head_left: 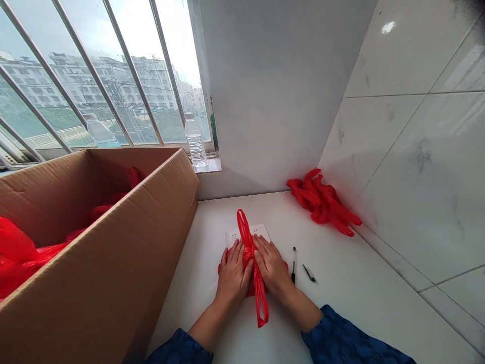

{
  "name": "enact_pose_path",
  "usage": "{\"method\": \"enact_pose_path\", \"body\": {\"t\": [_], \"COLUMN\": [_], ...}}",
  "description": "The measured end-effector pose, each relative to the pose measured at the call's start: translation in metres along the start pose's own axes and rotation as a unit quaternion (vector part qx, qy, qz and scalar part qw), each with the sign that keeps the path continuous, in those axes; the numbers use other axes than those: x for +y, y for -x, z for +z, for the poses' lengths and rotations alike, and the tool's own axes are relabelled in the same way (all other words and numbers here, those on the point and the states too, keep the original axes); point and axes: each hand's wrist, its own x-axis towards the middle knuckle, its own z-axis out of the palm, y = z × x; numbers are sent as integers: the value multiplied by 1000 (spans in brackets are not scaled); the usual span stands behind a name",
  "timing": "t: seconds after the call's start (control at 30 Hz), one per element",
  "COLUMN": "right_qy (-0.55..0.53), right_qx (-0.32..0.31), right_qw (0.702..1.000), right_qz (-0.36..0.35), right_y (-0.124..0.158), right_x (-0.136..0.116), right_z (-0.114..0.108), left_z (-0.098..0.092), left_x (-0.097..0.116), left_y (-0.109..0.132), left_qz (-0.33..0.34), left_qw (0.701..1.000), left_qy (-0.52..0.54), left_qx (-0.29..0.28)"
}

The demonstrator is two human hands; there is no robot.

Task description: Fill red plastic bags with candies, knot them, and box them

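Observation:
A red plastic bag lies on the white table, gathered in the middle, with one handle loop pointing away from me and the other toward me. My left hand rests flat on the bag's left side, fingers stretched forward. On its right side my right hand lies with the fingers extended. Both palms press on the red plastic, and what is inside the bag is hidden. Partly under the bag is a white paper with handwriting.
A large cardboard box holding red plastic stands at the left. Red bags lie in the back right corner. A pen and a pen cap are right of my hands. A bottle stands on the windowsill.

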Motion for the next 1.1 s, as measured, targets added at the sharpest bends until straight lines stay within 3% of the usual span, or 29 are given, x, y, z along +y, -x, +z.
{"method": "enact_pose_path", "body": {"t": [0.5, 1.1], "right_qy": [28, 75], "right_qx": [-4, -24], "right_qw": [1000, 997], "right_qz": [-9, 7], "right_y": [0, 1], "right_x": [1, -1], "right_z": [2, 7], "left_z": [11, 10], "left_x": [-7, -4], "left_y": [2, 1], "left_qz": [19, 23], "left_qw": [999, 999], "left_qy": [-25, -44], "left_qx": [14, 6]}}
